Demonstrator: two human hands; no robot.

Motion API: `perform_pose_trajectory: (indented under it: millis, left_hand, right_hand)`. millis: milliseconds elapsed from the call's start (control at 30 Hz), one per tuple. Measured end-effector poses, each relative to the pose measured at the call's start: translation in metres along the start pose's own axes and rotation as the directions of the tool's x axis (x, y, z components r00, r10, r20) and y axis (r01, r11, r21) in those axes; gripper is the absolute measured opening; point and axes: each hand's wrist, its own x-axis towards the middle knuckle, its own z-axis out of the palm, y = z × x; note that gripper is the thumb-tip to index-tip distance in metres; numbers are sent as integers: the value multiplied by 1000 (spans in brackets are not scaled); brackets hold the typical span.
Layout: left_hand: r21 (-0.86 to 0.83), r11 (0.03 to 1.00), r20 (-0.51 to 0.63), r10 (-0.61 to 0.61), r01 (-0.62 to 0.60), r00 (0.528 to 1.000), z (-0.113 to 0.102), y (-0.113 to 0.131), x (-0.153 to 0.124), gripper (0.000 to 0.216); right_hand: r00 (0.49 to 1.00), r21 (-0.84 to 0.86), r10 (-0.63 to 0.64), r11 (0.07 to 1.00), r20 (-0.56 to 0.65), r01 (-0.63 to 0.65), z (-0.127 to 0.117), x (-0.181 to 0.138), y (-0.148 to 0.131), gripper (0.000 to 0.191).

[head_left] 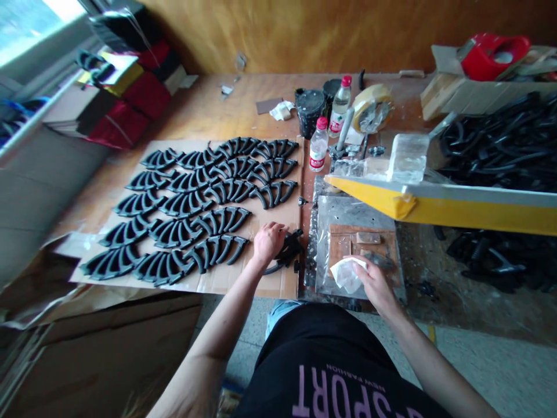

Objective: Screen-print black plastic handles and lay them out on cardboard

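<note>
My left hand [268, 242] hangs over the right edge of the cardboard sheet [261, 284], its fingers curled together. What they hold, if anything, is hidden. Right beside it lies a small heap of black curved pieces [290, 249]. Several rows of similar black curved pieces [187, 197] fan out across the cardboard to the left. A crumpled white cloth or paper [348, 274] is gripped in my right hand [378, 283]. Beneath that hand is a brown board [337, 237] with small blocks on it, set on a grey plate [324, 217].
A yellow-edged machine arm [435, 203] juts in above the work plate. Behind stand two red-capped bottles [319, 145], a dark tub [310, 107] and a tape roll [373, 107]. Black parts [500, 142] pile up at right; stacked boxes [122, 119] stand back left.
</note>
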Motion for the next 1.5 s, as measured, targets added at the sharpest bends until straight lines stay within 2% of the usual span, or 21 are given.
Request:
perform_pose_trajectory:
  millis: [67,133,233,333,400,467,500,567,600,633,700,767,867,933,1000,1233,1500]
  left_hand:
    - [-37,987,-56,-158,156,986,4,-12,30,34]
    - [-53,947,-67,-319,316,945,8,-25,62,34]
    - [-67,902,-34,-428,426,903,11,-44,98,30]
    - [-76,878,-28,-475,472,880,6,-54,108,25]
    - [-104,870,-66,-489,482,870,-1,-49,98,27]
    - [-187,893,-118,-434,409,893,-9,-33,75,33]
    - [-232,915,-134,-366,330,921,-12,-21,59,35]
    - [-286,952,-109,-143,106,984,-15,10,21,29]
    - [-291,956,-73,8,-29,997,-15,26,1,25]
    - [-301,941,-35,152,-156,988,-14,42,-19,24]
    - [-290,893,50,374,-345,926,-8,67,-52,26]
    - [-248,866,117,471,-433,874,-1,83,-72,29]
    - [-185,870,158,485,-456,860,7,88,-81,33]
    - [-172,872,169,485,-459,858,9,88,-80,34]
    - [-165,872,178,485,-460,856,8,88,-78,33]
    - [-150,883,177,466,-444,867,8,91,-80,30]
    - [-132,879,175,476,-459,862,9,92,-82,28]
  right_hand:
    - [1000,0,10,1000,-16,-10,0,0,-2,36]
    - [999,5,21,1000,-24,-21,0,1,-3,37]
    - [999,23,33,999,-41,-32,0,0,-5,37]
    - [994,52,78,996,-71,-75,-1,-2,-8,40]
    - [985,96,132,988,-113,-122,-2,-2,-8,43]
    - [971,134,155,982,-181,-132,-5,1,-8,44]
    - [965,126,140,985,-222,-114,-7,2,-8,43]
    - [954,33,51,999,-294,-43,-11,7,-8,40]
    - [948,-45,-12,999,-318,-2,-12,9,-9,38]
    - [943,-130,-76,991,-325,35,-13,11,-11,37]
    - [938,-290,-193,951,-289,107,-11,15,-14,38]
    - [936,-398,-300,894,-185,208,-5,18,-15,44]
    - [902,-462,-428,791,48,400,9,21,-10,55]
    - [870,-478,-455,732,188,486,17,20,-2,58]
    - [849,-496,-455,690,269,527,22,15,7,59]
    - [840,-520,-437,660,322,542,10,-18,22,57]
    - [853,-531,-411,668,321,522,18,2,17,52]
